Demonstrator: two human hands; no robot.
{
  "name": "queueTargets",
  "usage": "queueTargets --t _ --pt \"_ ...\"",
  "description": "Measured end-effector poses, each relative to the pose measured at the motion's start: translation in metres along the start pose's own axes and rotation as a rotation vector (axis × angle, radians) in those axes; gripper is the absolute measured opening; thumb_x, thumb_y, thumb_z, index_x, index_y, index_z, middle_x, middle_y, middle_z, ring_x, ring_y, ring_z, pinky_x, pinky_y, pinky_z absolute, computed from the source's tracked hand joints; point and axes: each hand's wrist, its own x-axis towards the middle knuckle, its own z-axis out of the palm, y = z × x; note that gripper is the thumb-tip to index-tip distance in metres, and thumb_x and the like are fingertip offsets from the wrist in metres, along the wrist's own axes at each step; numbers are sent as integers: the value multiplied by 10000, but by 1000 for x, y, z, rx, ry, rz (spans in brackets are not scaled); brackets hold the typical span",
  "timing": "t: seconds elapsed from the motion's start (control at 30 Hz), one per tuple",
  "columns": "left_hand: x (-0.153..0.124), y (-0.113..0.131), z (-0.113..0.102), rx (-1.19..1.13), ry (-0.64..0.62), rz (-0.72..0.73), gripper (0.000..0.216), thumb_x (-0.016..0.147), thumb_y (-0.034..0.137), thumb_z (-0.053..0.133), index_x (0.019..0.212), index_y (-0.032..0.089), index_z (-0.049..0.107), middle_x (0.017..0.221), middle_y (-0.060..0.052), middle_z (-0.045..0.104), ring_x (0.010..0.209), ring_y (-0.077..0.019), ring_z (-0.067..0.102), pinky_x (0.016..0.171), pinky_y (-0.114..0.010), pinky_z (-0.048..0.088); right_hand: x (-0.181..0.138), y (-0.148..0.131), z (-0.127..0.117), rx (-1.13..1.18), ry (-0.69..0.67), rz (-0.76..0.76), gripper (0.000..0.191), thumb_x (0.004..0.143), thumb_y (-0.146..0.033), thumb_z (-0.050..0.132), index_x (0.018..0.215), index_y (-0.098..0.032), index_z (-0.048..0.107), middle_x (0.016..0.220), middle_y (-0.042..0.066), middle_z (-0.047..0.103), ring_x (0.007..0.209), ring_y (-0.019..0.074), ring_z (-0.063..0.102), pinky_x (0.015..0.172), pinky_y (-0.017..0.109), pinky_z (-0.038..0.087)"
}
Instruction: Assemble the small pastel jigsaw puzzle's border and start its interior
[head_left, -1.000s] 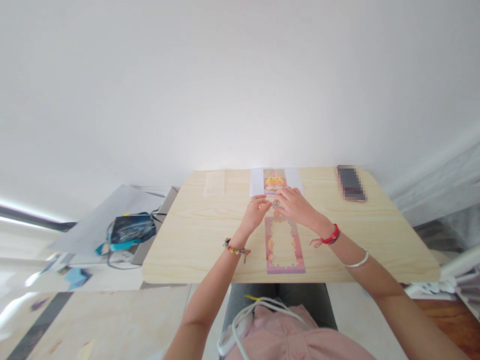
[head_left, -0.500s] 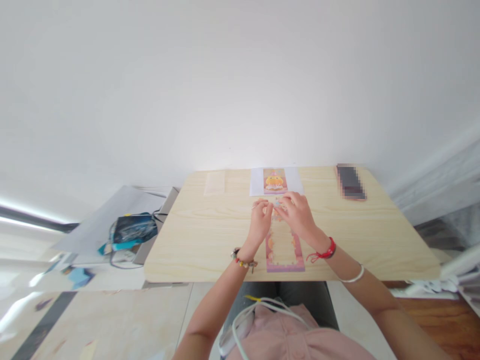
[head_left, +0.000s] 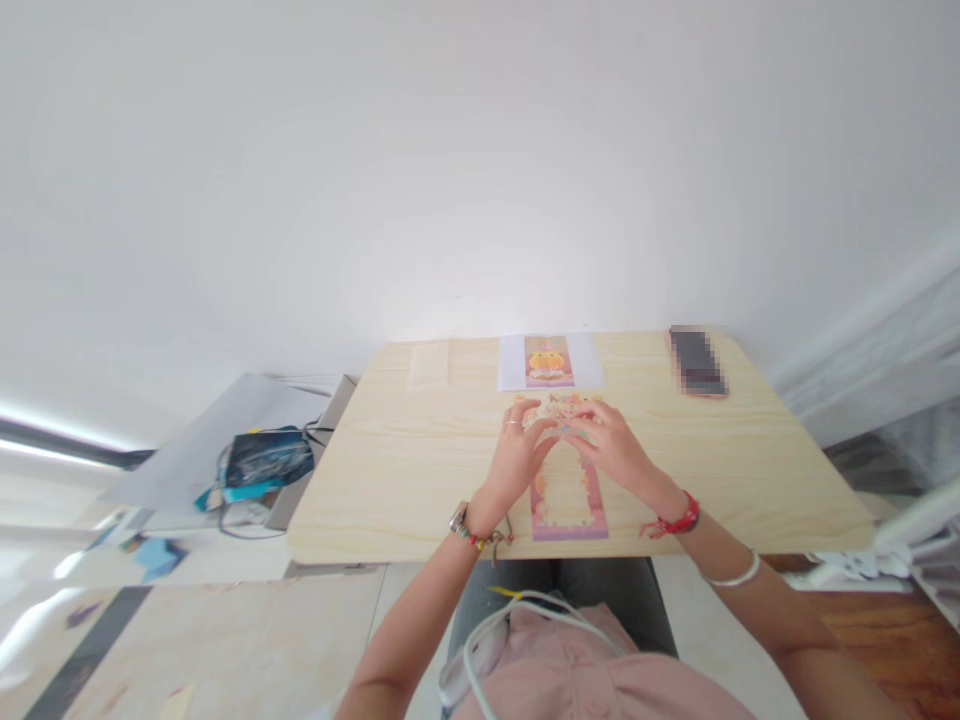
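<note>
A pink puzzle frame (head_left: pixel 568 505) lies on the wooden table (head_left: pixel 397 470) in front of me, its middle bare. Several loose puzzle pieces (head_left: pixel 559 403) sit in a small heap just beyond its far end. My left hand (head_left: pixel 519 455) and my right hand (head_left: pixel 615 448) meet over the frame's far end. Their fingers are curled, and the fingertips pinch together on a small puzzle piece (head_left: pixel 561 428). A white sheet with the picture of a yellow figure (head_left: pixel 548 361) lies beyond the heap.
A phone (head_left: pixel 696 361) lies at the table's far right and a pale translucent bag (head_left: pixel 428 366) at the far left. A grey board with a dark blue bag (head_left: pixel 264 457) and cables stands left of the table. A white wall rises behind.
Both hands have drawn back toward me from the picture sheet to the frame's far end. The heap of pieces, hidden under them before, now shows.
</note>
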Motion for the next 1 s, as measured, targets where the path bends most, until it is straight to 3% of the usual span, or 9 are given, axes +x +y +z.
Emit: queueTargets --t 0.2,0.47,0.8,1.0 --pt "-5 1 11 120 -73 48 161 765 193 556 921 210 594 1189 -96 399 1149 -257 372 935 -473 385 -14 3 5 -4 -73 36 175 796 -229 526 942 -209 619 937 68 556 901 202 523 778 373 446" --pt "-2 2 28 206 -141 14 156 762 148 547 891 191 623 1177 -93 459 1169 -252 363 986 -445 348 -19 15 16 -61 -156 58 134 800 -205 512 847 -180 636 844 69 571 818 193 522 726 347 435" --pt "3 1 40 251 -151 40 112 783 149 515 760 154 624 1166 -125 507 1157 -250 401 984 -451 344 -20 21 23 -82 -153 87 133 805 -197 494 803 -165 623 812 68 557 799 184 513 713 329 432" --pt "5 0 41 230 -169 75 105 774 136 525 796 158 625 1143 -129 532 1200 -245 361 979 -463 347 -24 22 27 -71 -124 104 127 803 -193 486 778 -177 609 817 67 548 805 192 518 713 345 446"
